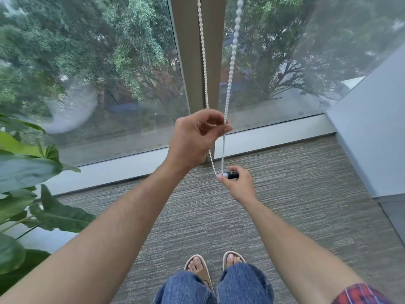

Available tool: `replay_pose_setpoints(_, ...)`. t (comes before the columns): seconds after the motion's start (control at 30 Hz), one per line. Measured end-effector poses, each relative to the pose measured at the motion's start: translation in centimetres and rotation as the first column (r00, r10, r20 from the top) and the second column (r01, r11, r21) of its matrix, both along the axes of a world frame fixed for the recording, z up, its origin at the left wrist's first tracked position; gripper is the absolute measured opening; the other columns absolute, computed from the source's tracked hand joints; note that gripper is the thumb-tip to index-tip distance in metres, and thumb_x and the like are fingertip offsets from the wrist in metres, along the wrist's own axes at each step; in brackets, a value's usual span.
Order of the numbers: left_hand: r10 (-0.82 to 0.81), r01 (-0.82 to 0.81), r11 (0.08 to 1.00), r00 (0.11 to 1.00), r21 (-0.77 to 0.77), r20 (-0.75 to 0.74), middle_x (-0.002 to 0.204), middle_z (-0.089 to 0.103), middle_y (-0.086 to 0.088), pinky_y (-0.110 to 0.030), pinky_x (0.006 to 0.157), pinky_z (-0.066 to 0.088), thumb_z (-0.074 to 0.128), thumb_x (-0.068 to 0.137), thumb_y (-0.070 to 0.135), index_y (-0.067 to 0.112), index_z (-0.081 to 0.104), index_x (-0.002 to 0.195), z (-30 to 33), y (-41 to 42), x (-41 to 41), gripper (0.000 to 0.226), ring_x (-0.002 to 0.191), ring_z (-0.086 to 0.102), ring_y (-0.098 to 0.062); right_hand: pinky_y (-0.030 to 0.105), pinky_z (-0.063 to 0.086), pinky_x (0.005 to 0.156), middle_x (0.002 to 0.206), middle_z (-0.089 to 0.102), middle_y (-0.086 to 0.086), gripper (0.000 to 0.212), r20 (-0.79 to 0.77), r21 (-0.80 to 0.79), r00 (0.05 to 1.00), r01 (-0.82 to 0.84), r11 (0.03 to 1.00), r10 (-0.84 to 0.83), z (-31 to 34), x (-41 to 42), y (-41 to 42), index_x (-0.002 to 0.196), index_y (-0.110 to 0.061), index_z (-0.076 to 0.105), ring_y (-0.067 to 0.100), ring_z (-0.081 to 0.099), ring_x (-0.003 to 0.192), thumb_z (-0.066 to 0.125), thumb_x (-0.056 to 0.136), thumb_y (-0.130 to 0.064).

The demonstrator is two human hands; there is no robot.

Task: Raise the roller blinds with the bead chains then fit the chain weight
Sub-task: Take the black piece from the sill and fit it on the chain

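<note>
**Bead chain pinched above, dark weight held at the loop's foot**

At the far left edge, broad glossy leaves of a potted plant (32,172) spread over the pale sill, smooth and waxy, some blurred. Beyond them a large glass pane (98,73) shows soft, hazy tree foliage. Next comes the flat brown mullion (188,62) that splits the window, a plain vertical strip running down to the light metal base rail (274,134).

Before the mullion hangs the white bead chain (230,71), two strands of small round beads strung close together, converging downward into a narrow loop. The left hand (195,137) reaches up with fingers curled, and its thumb and forefinger pinch the right strand where it passes the fingertips; the left strand runs behind the hand.

Lower and slightly right, the right hand (240,185) grips the chain weight (230,174), a short dark cylinder with a pale end, lying roughly level between thumb and fingers. The chain's lowest bend meets that pale end; whether it sits seated inside cannot be told.

Underneath stretches grey carpet (295,205) with a fine ribbed weave. Further right, a smooth pale wall panel (372,139) slants down to the floor.
</note>
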State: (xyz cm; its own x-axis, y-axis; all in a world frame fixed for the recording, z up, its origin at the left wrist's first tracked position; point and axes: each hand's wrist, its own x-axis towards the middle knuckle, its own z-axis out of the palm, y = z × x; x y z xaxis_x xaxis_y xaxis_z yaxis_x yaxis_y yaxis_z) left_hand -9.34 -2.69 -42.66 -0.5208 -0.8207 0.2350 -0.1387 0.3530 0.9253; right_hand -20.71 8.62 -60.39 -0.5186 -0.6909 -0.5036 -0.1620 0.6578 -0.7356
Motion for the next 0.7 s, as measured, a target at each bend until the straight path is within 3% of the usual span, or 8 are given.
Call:
replay_pose_setpoints(0.2,0.001,-0.001,0.999,1.000,-0.037,0.000,0.076,0.073,-0.007,-0.043,0.063,0.058,0.079,0.080,0.013,0.011,0.071,0.084,-2.4,-0.4,-0.3,0.009,0.063,0.068,-0.020,0.034,0.047,0.094,0.122,0.056,0.004,0.049,0.041,0.041,0.999,0.031,0.999,-0.033,-4.8,0.5,0.2,0.119,-0.023,0.057,0.018,0.056,0.108,0.073,0.082,-0.051)
replay_pose_setpoints(0.33,0.000,-0.001,0.999,1.000,-0.034,-0.014,0.076,0.074,-0.006,-0.043,0.064,0.059,0.079,0.079,0.013,0.014,0.072,0.084,-3.9,-0.5,-0.3,0.009,0.065,0.069,-0.017,0.044,0.053,0.097,0.117,0.061,0.004,0.046,0.095,0.057,0.993,0.063,0.996,-0.068,-7.2,0.8,0.3,0.113,-0.022,0.059,0.021,0.060,0.106,0.073,0.082,-0.053)
replay_pose_setpoints(0.43,-0.002,0.002,0.998,1.000,-0.066,-0.007,0.077,0.074,-0.007,-0.043,0.065,0.059,0.079,0.080,0.013,0.010,0.072,0.085,-4.9,-0.5,-0.4,0.009,0.065,0.069,-0.017,0.042,0.056,0.087,0.106,0.067,-0.001,0.040,0.171,0.054,0.975,0.132,0.990,-0.139,-8.2,0.9,-0.1,0.103,-0.025,0.062,0.019,0.064,0.096,0.068,0.083,-0.059)
replay_pose_setpoints(0.53,0.000,-0.001,0.997,1.000,-0.073,-0.013,0.078,0.074,-0.006,-0.043,0.066,0.059,0.079,0.080,0.012,0.009,0.072,0.086,-5.5,-0.3,-0.4,0.010,0.069,0.070,-0.019,0.028,0.050,0.071,0.102,0.067,-0.007,0.026,0.268,0.051,0.950,0.154,0.987,-0.162,-8.5,1.3,-0.6,0.095,-0.035,0.059,0.013,0.063,0.093,0.064,0.086,-0.059)
replay_pose_setpoints(0.7,-0.016,0.017,0.998,1.000,-0.059,0.016,0.078,0.074,0.002,-0.036,0.069,0.060,0.078,0.080,0.014,0.010,0.073,0.087,-5.7,0.3,0.0,0.009,0.070,0.070,-0.013,0.037,0.052,0.089,0.114,0.068,-0.002,0.024,0.327,0.068,0.937,0.110,0.992,-0.126,-7.9,1.6,-0.9,0.103,-0.031,0.065,0.013,0.060,0.090,0.067,0.087,-0.049)
